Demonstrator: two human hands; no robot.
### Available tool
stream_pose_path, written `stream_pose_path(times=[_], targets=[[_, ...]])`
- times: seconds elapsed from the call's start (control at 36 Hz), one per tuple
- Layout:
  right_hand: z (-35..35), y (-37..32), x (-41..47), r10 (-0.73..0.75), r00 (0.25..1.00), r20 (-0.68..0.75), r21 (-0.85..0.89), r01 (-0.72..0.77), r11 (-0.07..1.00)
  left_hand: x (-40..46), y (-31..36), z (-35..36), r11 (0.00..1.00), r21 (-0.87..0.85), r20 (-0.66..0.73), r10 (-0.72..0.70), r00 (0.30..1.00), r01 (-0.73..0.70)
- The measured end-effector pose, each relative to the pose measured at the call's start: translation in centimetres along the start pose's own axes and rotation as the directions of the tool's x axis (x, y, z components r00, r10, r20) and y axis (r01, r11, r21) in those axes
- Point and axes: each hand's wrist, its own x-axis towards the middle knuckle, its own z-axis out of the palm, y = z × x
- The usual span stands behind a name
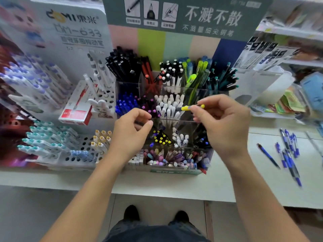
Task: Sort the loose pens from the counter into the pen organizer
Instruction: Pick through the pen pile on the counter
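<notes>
This is a shop that sells pens. A clear plastic pen organizer [174,95] with many small boxes is packed with new pens sorted by colour. A big green sign with white writing [188,14] stands behind it. More goods sit on white shelves [297,34] nearby.

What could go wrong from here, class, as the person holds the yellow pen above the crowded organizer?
1. The right hand only pinches the yellow pen at its fingers, so it might slip into the wrong compartment.
2. The yellow-capped pens sit low beneath both hands; the left hand could block or jostle them.
3. The blue pens on the counter lie loose and might roll off.
</notes>
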Motion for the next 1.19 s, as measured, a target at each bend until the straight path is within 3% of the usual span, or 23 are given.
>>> stream_pose_path(times=[0.08,0.14,0.25,0.39,0.56,0.72,0.78,0.92,1.08,1.19], targets=[[0.1,-1.0,-1.5,-0.178,0.974,-0.138,-0.086,0.167,0.982,-0.7,-1.4,0.1,0.994,0.109,0.014,-0.01,1.0,0.009],[-0.7,-2.2,-1.9,-0.19,0.969,-0.161,-0.047,0.184,0.982,-1.1,-2.4,0.0,0.974,0.224,0.053,0.012,0.999,-0.024],[-0.1,-1.8,-2.0,-0.148,0.983,0.105,-0.099,0.158,0.982,-1.1,-4.2,0.6,0.89,0.443,0.227,0.002,0.974,-0.106],[4.7,4.1,-2.5,-0.012,0.952,0.307,-0.331,0.119,0.936,-0.5,-5.2,2.2,0.841,0.526,0.246,-0.012,0.969,-0.123],[7.4,6.9,-2.3,0.222,0.874,0.432,-0.572,0.075,0.817,0.3,-6.3,2.7,0.857,0.503,0.233,-0.009,0.972,-0.113],[8.9,6.0,-2.1,0.338,0.873,0.35,-0.782,0.074,0.619,1.2,-6.9,3.2,0.839,0.532,0.256,-0.033,0.966,-0.112],[9.5,5.4,-2.3,0.425,0.838,0.342,-0.806,0.029,0.592,1.5,-6.9,3.4,0.834,0.54,0.264,-0.039,0.964,-0.114],[10.7,4.1,-1.8,0.534,0.755,0.381,-0.819,0.007,0.574,1.8,-7.2,2.8,0.884,0.464,0.236,-0.064,0.97,-0.055],[11.8,2.6,-1.6,0.437,0.671,0.598,-0.737,0.247,0.629,1.5,-7.7,1.1,0.954,0.301,0.155,-0.043,0.987,-0.006],[13.1,2.8,-1.5,0.419,0.62,0.663,-0.656,0.212,0.725,1.0,-8.4,0.4,0.969,0.239,0.049,-0.079,0.996,0.065]])
